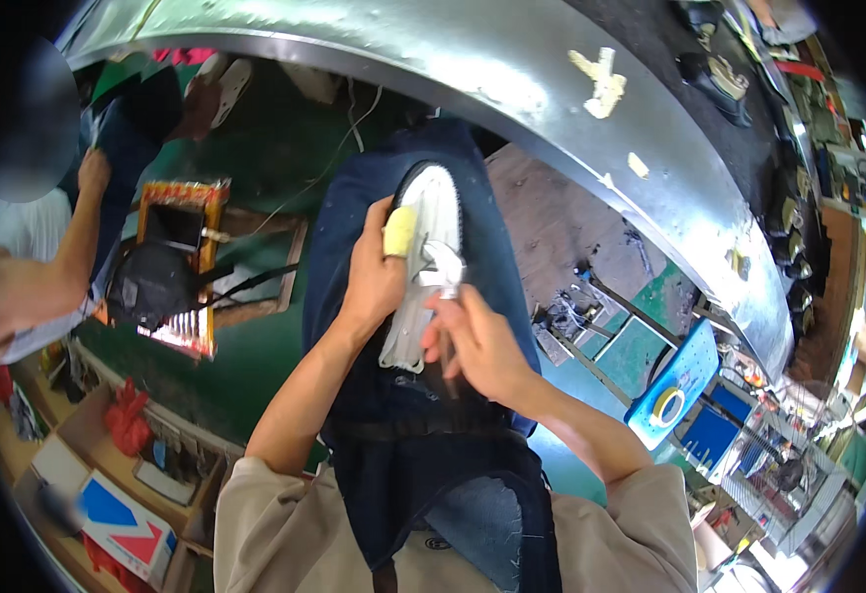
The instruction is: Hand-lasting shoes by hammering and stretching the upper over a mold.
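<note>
A curved, metal-edged table (512,79) sweeps across the top and down the right side. A co-worker (18,262) occupies the left edge. A dark apron (332,262) covers the lap. At lower left lies a wooden shelf (196,514); at right, a blue perforated board (685,366). On the lap, a white, shoe-shaped piece (431,198) with a dark toothed rim lies lengthwise. The left hand (377,277) has its grip closed on the piece's left side; the right hand (480,344) grips a silvery tool (441,265), together masking part of the piece. A tape roll (656,405) rests on the board; a yellow sleeve (399,231) covers a left-hand digit.
</note>
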The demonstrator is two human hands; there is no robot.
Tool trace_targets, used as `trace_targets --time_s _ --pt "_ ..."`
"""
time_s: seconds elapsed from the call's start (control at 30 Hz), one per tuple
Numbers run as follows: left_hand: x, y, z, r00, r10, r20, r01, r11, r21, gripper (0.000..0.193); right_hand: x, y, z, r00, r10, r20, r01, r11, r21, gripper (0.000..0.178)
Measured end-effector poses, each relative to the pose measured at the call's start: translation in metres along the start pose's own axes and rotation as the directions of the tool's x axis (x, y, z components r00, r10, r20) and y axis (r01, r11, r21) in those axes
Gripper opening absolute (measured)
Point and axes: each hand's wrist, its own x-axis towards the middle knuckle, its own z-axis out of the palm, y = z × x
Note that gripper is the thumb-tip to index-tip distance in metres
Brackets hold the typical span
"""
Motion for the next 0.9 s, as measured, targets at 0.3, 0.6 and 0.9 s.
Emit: trace_targets --time_s 0.3,0.6,0.9 --pt "-0.006 -0.018 -0.009 0.972 -0.219 0.090 0.222 0.975 -0.025 0.059 0.019 0.015 -0.018 0.991 -0.091 -0.096 0.060 0.956 -0.286 0.029" --pt "-0.013 -0.024 -0.007 0.943 -0.290 0.165 0.316 0.616 -0.721 0.066 0.005 0.045 -0.051 0.931 -0.124 -0.342 0.149 0.988 0.047 0.042" --pt "-0.018 0.015 -0.019 0.698 -0.521 0.491 0.699 0.346 -0.626 0.059 0.002 -0.012 -0.111 0.787 -0.426 -0.447 0.202 0.861 -0.466 0.039"
